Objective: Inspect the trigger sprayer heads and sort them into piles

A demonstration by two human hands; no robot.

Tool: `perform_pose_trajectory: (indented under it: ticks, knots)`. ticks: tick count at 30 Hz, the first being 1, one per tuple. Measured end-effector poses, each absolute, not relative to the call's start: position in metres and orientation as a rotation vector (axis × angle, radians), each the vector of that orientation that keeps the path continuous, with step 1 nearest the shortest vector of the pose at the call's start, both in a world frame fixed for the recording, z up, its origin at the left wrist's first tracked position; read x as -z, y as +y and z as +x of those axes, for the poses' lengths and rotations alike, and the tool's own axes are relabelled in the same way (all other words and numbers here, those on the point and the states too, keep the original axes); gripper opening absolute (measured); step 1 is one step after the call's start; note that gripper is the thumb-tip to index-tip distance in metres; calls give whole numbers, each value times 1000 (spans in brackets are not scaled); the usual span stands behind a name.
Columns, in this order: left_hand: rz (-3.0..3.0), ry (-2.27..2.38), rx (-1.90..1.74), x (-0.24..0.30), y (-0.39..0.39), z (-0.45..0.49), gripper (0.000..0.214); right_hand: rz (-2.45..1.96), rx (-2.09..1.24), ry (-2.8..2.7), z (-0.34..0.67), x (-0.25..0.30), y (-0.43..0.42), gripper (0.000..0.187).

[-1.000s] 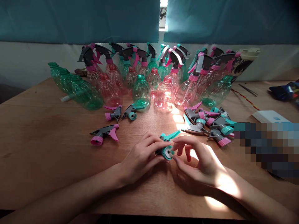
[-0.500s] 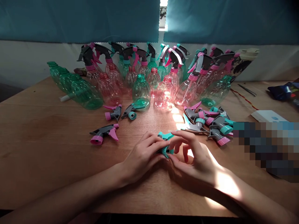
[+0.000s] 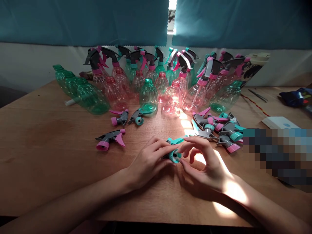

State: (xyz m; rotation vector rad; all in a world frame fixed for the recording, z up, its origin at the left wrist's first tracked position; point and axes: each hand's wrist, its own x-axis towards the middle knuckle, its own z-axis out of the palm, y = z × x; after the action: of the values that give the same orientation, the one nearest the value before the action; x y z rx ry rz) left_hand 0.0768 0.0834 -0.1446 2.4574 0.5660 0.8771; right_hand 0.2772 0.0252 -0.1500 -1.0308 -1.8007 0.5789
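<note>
Teal-and-grey spray trigger head [image 3: 173, 155] sits between my two hands, held over the wooden table [image 3: 48, 156] a little right of centre. Its long axis looks roughly sideways, with the round teal collar toward the right hand and tilted my way, and the teal lever sticking out on the far side. Left hand [image 3: 148, 161] is closed, fingers pressed over the grey body. Right hand [image 3: 204, 165] pinches the collar end between thumb and fingertips [image 3: 186, 140].

Room is tight on the right: a heap of trigger heads [image 3: 216, 130] lies just past those fingertips. Pink and green plastic bottles [image 3: 172, 99] stand and lie farther ahead. The table's near edge [image 3: 170, 223] runs below my wrists. Leftward, wood stretches well past a pink-collared trigger head [image 3: 104, 141].
</note>
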Motion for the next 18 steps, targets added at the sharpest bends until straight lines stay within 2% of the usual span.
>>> perform_pose_trajectory:
  ticks: [11, 18]
  knots:
    - [2475, 541, -868, 146, 83, 78, 32, -1038, -338, -1992, 280, 149, 28, 53]
    - [2432, 572, -875, 144, 83, 79, 33, -1074, -405, -1877, 272, 157, 25, 43]
